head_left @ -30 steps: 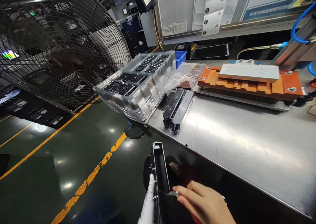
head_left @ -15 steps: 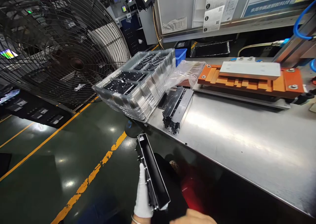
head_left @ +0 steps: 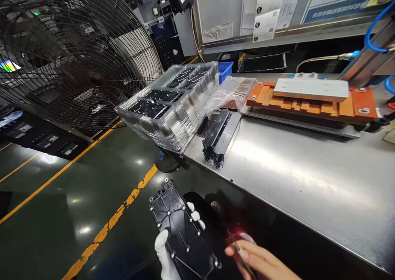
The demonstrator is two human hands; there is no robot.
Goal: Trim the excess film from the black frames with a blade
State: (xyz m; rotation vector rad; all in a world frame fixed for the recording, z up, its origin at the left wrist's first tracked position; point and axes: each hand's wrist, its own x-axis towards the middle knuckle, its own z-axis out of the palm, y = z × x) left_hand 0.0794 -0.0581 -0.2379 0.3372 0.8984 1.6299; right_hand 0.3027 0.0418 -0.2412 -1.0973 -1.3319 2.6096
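In a white glove, my left hand (head_left: pixel 164 253) grips a black plastic housing (head_left: pixel 180 226), thumb on the near side and fingertips curled over the far edge. The housing's broad ribbed face, dotted with pale round bosses, is turned up. Just right of it, my bare right hand (head_left: pixel 262 258) pinches a slim, dark, pen-like tool (head_left: pixel 241 260); its tip is blurred and too dark to make out. Two similar black parts (head_left: pixel 221 138) lie side by side at the left end of the metal bench (head_left: pixel 296 189).
A stack of clear plastic trays (head_left: pixel 185 123) with black parts overhangs the bench corner. Beside it lie a plastic bag (head_left: pixel 230 92) and an orange fixture (head_left: pixel 262 95) with a white block (head_left: pixel 311 88). A blue bin (head_left: pixel 226 71) stands behind; a large caged fan (head_left: pixel 95 78) is at left.
My left hand has turned the housing from its open, hollow side to its ribbed face. My right hand has come up into view from the bottom edge, showing the slim tool.
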